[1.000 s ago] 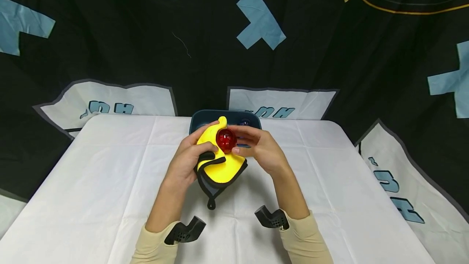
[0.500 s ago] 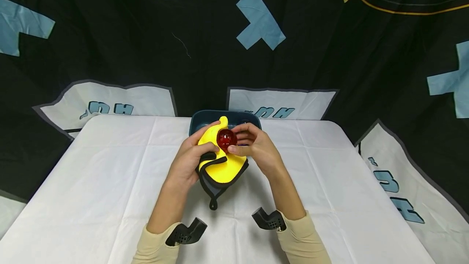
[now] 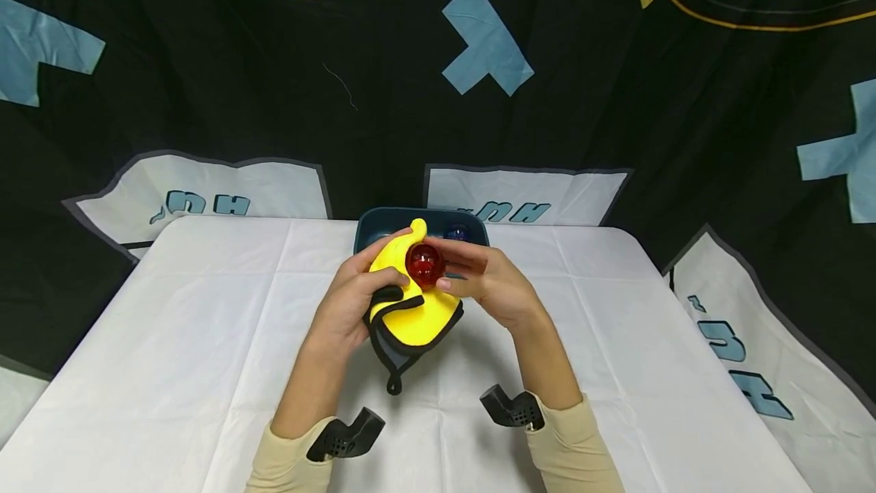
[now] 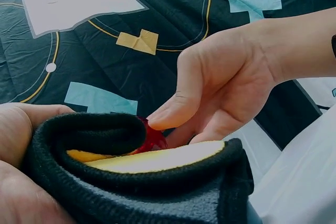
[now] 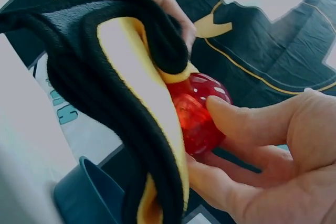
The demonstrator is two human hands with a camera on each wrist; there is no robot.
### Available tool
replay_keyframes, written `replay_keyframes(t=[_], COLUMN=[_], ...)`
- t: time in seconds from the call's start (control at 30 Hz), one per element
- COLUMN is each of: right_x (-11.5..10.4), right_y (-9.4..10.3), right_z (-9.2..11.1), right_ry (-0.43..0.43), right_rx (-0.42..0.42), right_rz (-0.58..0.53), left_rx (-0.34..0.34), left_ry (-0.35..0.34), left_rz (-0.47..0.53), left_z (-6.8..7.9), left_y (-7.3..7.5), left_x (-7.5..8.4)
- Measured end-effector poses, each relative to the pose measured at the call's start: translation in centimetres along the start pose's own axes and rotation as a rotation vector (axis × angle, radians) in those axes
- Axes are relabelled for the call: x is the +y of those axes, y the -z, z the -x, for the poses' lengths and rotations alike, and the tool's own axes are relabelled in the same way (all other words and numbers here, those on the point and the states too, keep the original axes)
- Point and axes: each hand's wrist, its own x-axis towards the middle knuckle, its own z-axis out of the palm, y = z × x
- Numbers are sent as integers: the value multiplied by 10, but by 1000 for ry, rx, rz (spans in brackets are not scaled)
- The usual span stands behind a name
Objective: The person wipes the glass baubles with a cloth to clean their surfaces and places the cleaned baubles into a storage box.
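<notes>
My left hand (image 3: 345, 299) grips a folded cloth (image 3: 416, 326), yellow inside and grey outside, with black edging and a small hanging loop at its lower corner. Nestled against the yellow side is a shiny see-through red ball (image 3: 425, 265). From the right, my right hand (image 3: 499, 287) holds this ball between thumb and fingers. In the right wrist view the thumb presses the near side of the red ball (image 5: 202, 114), with fingers below it. The left wrist view shows the rolled cloth (image 4: 157, 187) hiding most of the ball.
Behind the hands, a dark blue-green tray (image 3: 372, 221) stands near the far edge of the white-covered table (image 3: 205, 310). A dark blue ball (image 3: 456, 232) lies in the tray. A black printed cloth (image 3: 383, 120) hangs behind the table.
The right hand's thumb moved left across the red ball's front, then back to its right side. The left hand keeps its hold on the cloth, nearly still.
</notes>
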Motion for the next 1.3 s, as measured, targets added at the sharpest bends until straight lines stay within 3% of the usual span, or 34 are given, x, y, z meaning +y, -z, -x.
replay_keyframes(t=[0.2,0.37,0.57,0.9,1.3], right_x=[-2,-3,-4,-5,0], right_y=[-8,-12,-14,-2,-5], right_z=[-1,-2,-2,3,-1], right_ry=[-56,-102,-95,1,-86], right_rx=[159,216,177,51,182], right_rz=[58,76,98,91,62], left_rx=[-13,-20,-21,14,13], left_ry=[3,-4,-13,2,34], left_rz=[-3,-4,16,5,-16], left_z=[0,1,-1,-1,0], left_y=[-1,-3,-1,1,-1], left_x=[-1,-1,-2,0,0])
